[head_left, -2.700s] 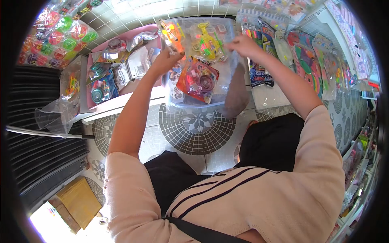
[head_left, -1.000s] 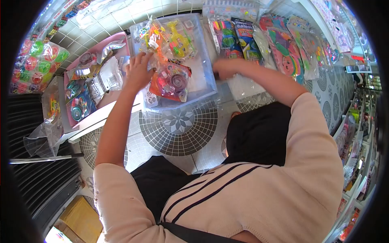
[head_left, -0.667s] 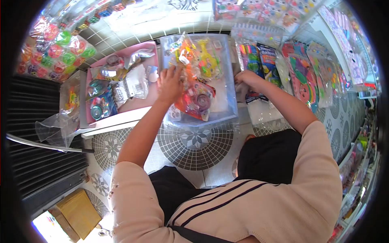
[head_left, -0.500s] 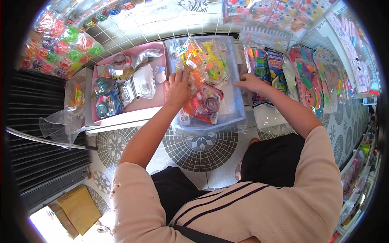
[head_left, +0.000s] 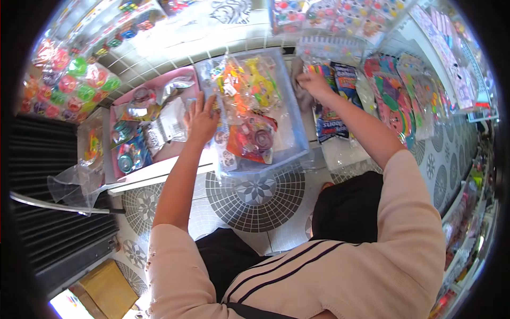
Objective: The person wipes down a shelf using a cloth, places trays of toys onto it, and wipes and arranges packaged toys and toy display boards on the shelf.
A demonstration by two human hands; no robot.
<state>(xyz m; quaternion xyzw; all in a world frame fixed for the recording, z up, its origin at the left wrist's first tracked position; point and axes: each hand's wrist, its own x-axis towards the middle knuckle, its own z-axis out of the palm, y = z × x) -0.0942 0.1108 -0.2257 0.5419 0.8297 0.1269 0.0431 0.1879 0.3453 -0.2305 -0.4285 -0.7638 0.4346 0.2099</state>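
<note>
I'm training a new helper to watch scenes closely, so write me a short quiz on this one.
1. Multiple choice: the right hand holds: A) a yellow toy; B) a grey cloth; C) a cardboard box.
2. True or false: the left hand is nearer the pink tray than the right hand is.
3. Fill in: the bagged yellow toy lies in the ____ tray.

Key: 1. B; 2. True; 3. blue

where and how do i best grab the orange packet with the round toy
Probably pinch the orange packet by its right edge, coming from above on the right; it lies fairly flat, and the blue bin looks bare beside that edge.
</note>
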